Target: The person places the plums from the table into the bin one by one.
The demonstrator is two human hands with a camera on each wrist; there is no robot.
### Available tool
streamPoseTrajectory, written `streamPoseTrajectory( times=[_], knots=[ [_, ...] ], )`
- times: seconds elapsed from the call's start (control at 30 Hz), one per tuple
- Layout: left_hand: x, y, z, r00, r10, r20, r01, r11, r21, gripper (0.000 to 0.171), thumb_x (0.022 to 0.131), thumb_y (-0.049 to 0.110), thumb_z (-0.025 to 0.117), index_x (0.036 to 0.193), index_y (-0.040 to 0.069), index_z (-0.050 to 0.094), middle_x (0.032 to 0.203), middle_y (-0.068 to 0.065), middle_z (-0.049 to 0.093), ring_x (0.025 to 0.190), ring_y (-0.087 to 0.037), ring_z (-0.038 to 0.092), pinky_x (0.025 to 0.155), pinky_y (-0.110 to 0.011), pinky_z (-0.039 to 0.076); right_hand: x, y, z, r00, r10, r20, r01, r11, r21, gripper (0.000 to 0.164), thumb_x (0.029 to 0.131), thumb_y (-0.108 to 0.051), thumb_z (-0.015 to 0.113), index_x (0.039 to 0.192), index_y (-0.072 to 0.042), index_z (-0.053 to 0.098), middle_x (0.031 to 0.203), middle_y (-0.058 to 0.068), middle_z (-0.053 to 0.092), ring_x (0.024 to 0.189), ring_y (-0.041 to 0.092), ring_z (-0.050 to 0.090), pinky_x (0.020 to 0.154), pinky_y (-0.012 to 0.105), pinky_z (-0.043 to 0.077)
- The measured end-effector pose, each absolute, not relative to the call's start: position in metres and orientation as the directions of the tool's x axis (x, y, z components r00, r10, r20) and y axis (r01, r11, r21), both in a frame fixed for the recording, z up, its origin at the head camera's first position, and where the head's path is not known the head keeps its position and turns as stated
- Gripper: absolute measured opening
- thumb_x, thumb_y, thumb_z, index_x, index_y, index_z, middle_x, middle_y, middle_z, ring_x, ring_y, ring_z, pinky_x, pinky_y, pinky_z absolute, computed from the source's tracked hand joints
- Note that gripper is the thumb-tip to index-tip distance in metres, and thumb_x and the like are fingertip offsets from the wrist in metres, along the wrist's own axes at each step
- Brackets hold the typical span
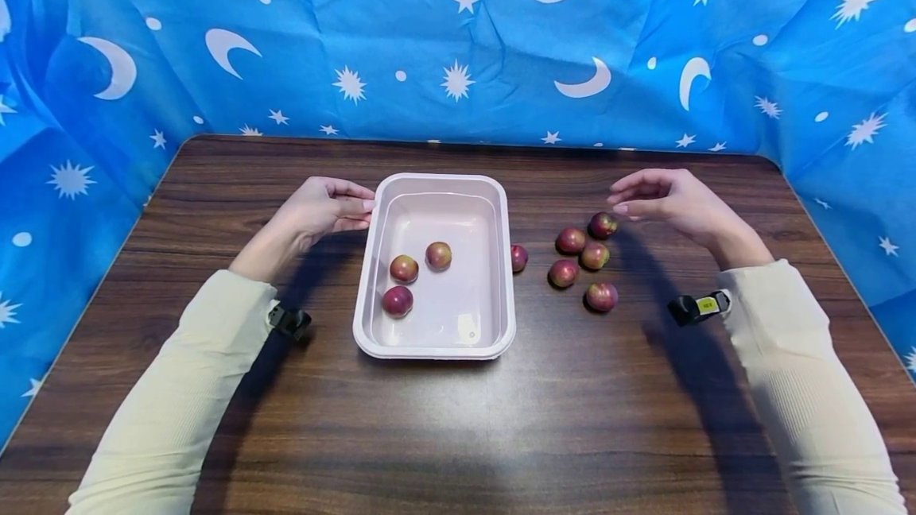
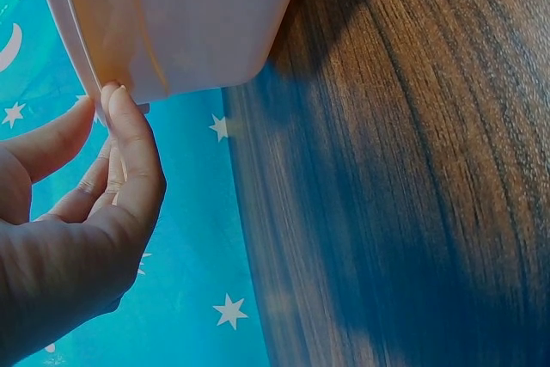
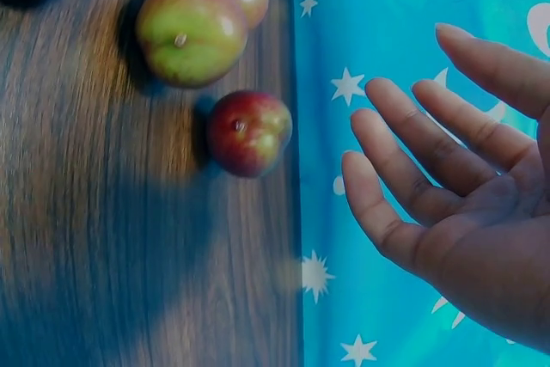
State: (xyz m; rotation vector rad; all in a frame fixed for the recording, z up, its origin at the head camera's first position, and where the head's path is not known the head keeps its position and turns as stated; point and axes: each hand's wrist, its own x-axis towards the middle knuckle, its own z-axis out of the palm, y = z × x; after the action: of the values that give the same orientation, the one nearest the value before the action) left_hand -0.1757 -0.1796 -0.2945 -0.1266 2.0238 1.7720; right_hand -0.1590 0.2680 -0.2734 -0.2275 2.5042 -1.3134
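Note:
A white plastic tray [image 1: 487, 346] holds three red-and-yellow plums, one of them a darker red plum [image 1: 397, 301]. At its far left side my left hand [image 1: 326, 209] pinches the rim between thumb and fingers; the left wrist view shows the fingertips [image 2: 112, 92] right at the rim. My right hand [image 1: 669, 199] hovers just beyond a loose group of several plums, nearest to a dark plum [image 1: 603, 225]. Its fingers are spread and relaxed in the right wrist view, with nothing in them. Another plum [image 1: 519, 257] sits against the tray's right side, partly hidden by it.
The dark wood-grain table [image 1: 444, 435] bears the tray and plums. Behind it hangs a blue cloth [image 1: 429, 22] with white moons and stars. A black wrist strap [image 1: 289, 322] hangs at the left sleeve, and a similar black strap [image 1: 690, 309] at the right.

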Motion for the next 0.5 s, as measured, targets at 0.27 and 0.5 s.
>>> streamPoseTrajectory(
  times=[0.27,0.5],
  knots=[
    [-0.175,-0.180,-0.294,-0.893,0.239,-0.381,-0.355,0.146,0.923,0.032,0.090,-0.006,0.050,0.119,-0.017,0.043,0.079,-0.004,0.062,0.069,-0.011,0.063,0.079,-0.030,0.054,-0.161,0.276,-0.280,-0.941,-0.282,-0.185,-0.002,0.554,-0.833,0.034,0.087,-0.012,0.064,0.115,0.006,0.054,0.096,0.001,0.065,0.085,0.019,0.062,0.072,0.025,0.055],
    [-0.174,-0.180,-0.294,-0.891,0.244,-0.383,-0.358,0.141,0.923,0.032,0.090,-0.006,0.050,0.119,-0.018,0.043,0.078,-0.003,0.063,0.069,-0.010,0.063,0.080,-0.030,0.054,-0.162,0.280,-0.289,-0.936,-0.265,-0.233,0.044,0.569,-0.821,0.037,0.088,-0.015,0.063,0.117,0.005,0.053,0.097,0.002,0.063,0.088,0.021,0.061,0.075,0.033,0.055]
  ],
)
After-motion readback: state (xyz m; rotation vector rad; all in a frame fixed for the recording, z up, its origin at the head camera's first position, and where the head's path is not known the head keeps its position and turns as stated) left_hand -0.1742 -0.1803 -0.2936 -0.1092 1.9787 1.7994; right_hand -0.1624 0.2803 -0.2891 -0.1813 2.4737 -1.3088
